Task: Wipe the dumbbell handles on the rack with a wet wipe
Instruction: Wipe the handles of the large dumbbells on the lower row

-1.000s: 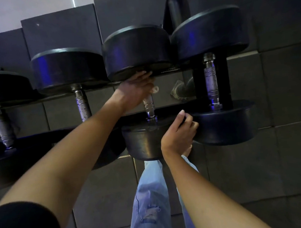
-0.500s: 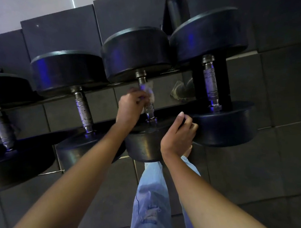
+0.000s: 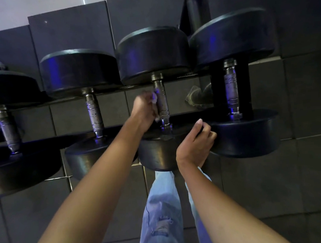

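on the rack (image 3: 195, 10), i saw my left hand (image 3: 144, 111) pinching the white wet wipe (image 3: 155, 100) against the knurled steel handle (image 3: 162, 104); right hand (image 3: 194, 147) curled over its round rubber head (image 3: 156, 155), neighbouring dumbbell (image 3: 246, 132) close beside.

The left hand (image 3: 143, 111) is blurred, and the wipe (image 3: 155, 101) shows only as a pale scrap (the rest sits inside the fist). The right hand (image 3: 194, 147) curls its fingertips out of sight against a dumbbell (image 3: 158, 155). The leftmost weight (image 3: 1, 90) is cut off by the edge.

no readable text, no labels, no numbers on the dumbbells (image 3: 154, 53)
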